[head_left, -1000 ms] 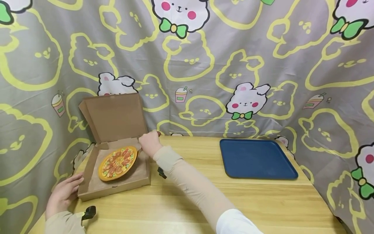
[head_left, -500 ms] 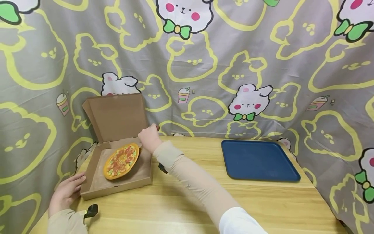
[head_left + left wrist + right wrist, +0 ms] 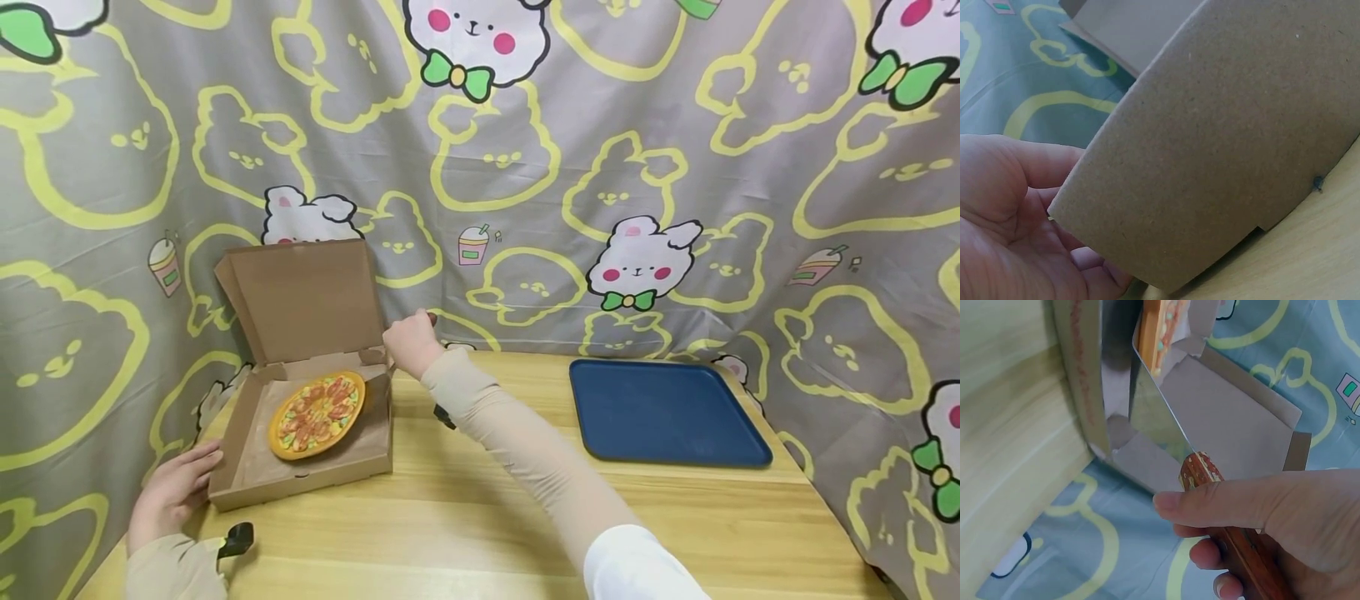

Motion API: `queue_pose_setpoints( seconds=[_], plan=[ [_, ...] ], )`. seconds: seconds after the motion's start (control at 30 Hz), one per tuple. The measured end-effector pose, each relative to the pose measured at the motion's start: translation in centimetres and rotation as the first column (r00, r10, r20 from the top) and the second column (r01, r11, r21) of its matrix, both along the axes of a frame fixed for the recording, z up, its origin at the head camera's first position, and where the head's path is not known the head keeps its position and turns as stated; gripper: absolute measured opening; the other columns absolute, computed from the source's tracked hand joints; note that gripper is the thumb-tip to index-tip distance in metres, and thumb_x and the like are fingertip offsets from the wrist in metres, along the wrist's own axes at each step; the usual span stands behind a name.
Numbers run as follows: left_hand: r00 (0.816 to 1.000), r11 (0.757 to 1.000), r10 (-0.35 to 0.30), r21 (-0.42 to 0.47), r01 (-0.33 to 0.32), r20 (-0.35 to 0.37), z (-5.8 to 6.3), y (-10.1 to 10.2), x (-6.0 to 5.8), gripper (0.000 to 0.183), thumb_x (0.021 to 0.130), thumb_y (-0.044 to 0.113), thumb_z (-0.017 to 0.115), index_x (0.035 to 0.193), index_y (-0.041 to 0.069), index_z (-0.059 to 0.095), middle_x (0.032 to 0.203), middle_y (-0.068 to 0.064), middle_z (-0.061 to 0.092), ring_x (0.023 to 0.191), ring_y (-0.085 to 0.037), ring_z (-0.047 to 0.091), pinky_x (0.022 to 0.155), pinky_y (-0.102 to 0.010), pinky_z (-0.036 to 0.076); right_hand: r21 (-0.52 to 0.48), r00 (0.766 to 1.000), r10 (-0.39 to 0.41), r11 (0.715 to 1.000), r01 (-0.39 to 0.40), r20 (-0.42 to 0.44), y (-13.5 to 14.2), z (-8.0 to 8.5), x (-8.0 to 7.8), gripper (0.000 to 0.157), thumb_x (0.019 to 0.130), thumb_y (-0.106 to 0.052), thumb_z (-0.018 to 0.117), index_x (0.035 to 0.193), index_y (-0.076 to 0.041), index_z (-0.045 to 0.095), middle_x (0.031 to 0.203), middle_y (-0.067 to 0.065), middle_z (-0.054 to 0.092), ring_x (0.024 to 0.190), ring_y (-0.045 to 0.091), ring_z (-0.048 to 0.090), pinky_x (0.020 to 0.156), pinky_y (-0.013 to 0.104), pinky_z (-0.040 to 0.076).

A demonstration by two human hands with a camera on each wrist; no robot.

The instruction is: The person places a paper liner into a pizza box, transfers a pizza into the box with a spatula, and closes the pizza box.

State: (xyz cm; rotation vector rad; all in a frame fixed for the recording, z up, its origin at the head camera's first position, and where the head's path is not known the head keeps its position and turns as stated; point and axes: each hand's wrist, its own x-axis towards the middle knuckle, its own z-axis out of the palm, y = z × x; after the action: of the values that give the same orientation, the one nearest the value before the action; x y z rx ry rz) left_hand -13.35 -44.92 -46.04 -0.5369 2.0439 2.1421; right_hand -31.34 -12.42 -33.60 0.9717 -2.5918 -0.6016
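In the head view my right hand [image 3: 412, 343] is over the back right corner of an open cardboard pizza box [image 3: 300, 492]. It grips a riveted wooden handle [image 3: 1235, 540], from which a broad shiny metal blade [image 3: 1160, 419] runs into the box. A round pizza [image 3: 318, 415] with an orange crust lies inside, its right side tilted up. The blade overlaps the pizza's raised side in the right wrist view; its far end is hidden. My left hand [image 3: 168, 493] rests against the box's left wall, with its fingers partly hidden behind the corner in the left wrist view.
The box lid [image 3: 303, 300] stands upright at the back. To the right lies a blue rectangular tray [image 3: 667, 412] on the wooden table [image 3: 420, 533]. A patterned grey curtain [image 3: 517, 208] hangs along the back and sides.
My right hand has moved right with the handle. The pizza tilted up more steeply half a second ago and now lies flatter. My left hand stays at the box.
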Motion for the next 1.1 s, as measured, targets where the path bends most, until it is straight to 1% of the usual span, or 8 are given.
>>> queue_pose_setpoints(
  seconds=[0.13, 0.33, 0.53, 0.6, 0.73, 0.83, 1.0, 1.1],
  plan=[
    [1.0, 1.0, 0.01, 0.018, -0.01, 0.007, 0.0, 0.0, 0.0, 0.035, 0.102, 0.023, 0.051, 0.081, 0.049, 0.063, 0.085, 0.028, 0.061, 0.082, 0.007, 0.062, 0.075, -0.017, 0.053, 0.002, 1.0, 0.011, 1.0, -0.011, -0.012, 0.8, 0.3, -0.2, 0.025, 0.096, -0.014, 0.053, 0.096, -0.024, 0.076, 0.093, -0.007, 0.074, 0.08, 0.013, 0.067, 0.074, 0.041, 0.047],
    [0.998, 0.998, 0.05, 0.042, -0.051, 0.025, 0.1, 0.2, -0.1, 0.038, 0.101, 0.021, 0.053, 0.077, 0.047, 0.066, 0.081, 0.023, 0.066, 0.078, 0.004, 0.064, 0.071, -0.018, 0.054, 0.022, 1.0, 0.002, 1.0, -0.001, -0.03, 1.4, 0.9, -0.4, 0.028, 0.098, -0.013, 0.05, 0.095, -0.022, 0.077, 0.091, -0.004, 0.075, 0.08, 0.016, 0.067, 0.077, 0.043, 0.048],
    [0.999, 0.998, 0.039, 0.045, -0.041, 0.025, 0.1, 0.1, -0.1, 0.036, 0.101, 0.022, 0.052, 0.079, 0.047, 0.064, 0.083, 0.024, 0.064, 0.08, 0.005, 0.063, 0.073, -0.018, 0.054, 0.032, 1.0, 0.006, 0.999, -0.005, -0.024, 1.6, 0.6, -0.5, 0.026, 0.096, -0.011, 0.052, 0.087, -0.024, 0.073, 0.082, -0.007, 0.069, 0.07, 0.012, 0.054, 0.069, 0.037, 0.041],
    [0.999, 0.998, 0.031, 0.047, -0.033, 0.024, 0.1, 0.0, -0.1, 0.036, 0.101, 0.023, 0.052, 0.079, 0.048, 0.064, 0.083, 0.025, 0.064, 0.081, 0.005, 0.063, 0.073, -0.018, 0.054, 0.032, 1.0, 0.008, 0.999, -0.008, -0.021, 1.7, 0.3, -0.5, 0.025, 0.095, -0.011, 0.053, 0.088, -0.024, 0.073, 0.083, -0.007, 0.07, 0.072, 0.012, 0.055, 0.068, 0.037, 0.043],
    [0.999, 0.999, 0.028, 0.046, -0.029, 0.02, 0.2, 0.0, 0.0, 0.035, 0.102, 0.023, 0.051, 0.08, 0.048, 0.062, 0.084, 0.025, 0.063, 0.081, 0.005, 0.063, 0.074, -0.018, 0.054, 0.021, 1.0, 0.012, 1.0, -0.012, -0.014, 1.6, -0.2, -0.4, 0.023, 0.094, -0.013, 0.055, 0.093, -0.022, 0.076, 0.088, -0.005, 0.073, 0.079, 0.015, 0.064, 0.07, 0.042, 0.05],
    [1.0, 0.999, 0.02, 0.036, -0.021, 0.011, 0.2, 0.2, 0.0, 0.035, 0.102, 0.023, 0.05, 0.081, 0.048, 0.061, 0.085, 0.025, 0.063, 0.082, 0.006, 0.063, 0.074, -0.018, 0.053, 0.016, 1.0, 0.007, 1.0, -0.006, -0.012, 1.6, -0.4, -0.3, 0.023, 0.095, -0.012, 0.055, 0.092, -0.022, 0.076, 0.087, -0.005, 0.073, 0.079, 0.014, 0.064, 0.07, 0.043, 0.049],
    [1.0, 0.999, 0.021, 0.031, -0.021, 0.01, 0.2, 0.2, 0.0, 0.035, 0.102, 0.023, 0.051, 0.08, 0.048, 0.061, 0.084, 0.025, 0.063, 0.082, 0.006, 0.062, 0.074, -0.018, 0.053, 0.025, 0.998, 0.022, 0.999, -0.021, -0.058, 1.7, 0.1, 0.1, 0.025, 0.094, -0.011, 0.055, 0.087, -0.024, 0.075, 0.08, -0.008, 0.07, 0.069, 0.011, 0.053, 0.065, 0.039, 0.045],
    [0.999, 0.999, 0.026, 0.038, -0.027, 0.018, 0.2, 0.1, 0.1, 0.035, 0.102, 0.023, 0.051, 0.08, 0.048, 0.061, 0.084, 0.025, 0.063, 0.081, 0.006, 0.063, 0.074, -0.018, 0.054, 0.037, 0.997, 0.027, 0.999, -0.024, -0.069, 1.9, 0.6, 0.3, 0.027, 0.093, -0.008, 0.054, 0.074, -0.024, 0.065, 0.068, -0.009, 0.058, 0.063, 0.013, 0.04, 0.06, 0.034, 0.033]
  ],
)
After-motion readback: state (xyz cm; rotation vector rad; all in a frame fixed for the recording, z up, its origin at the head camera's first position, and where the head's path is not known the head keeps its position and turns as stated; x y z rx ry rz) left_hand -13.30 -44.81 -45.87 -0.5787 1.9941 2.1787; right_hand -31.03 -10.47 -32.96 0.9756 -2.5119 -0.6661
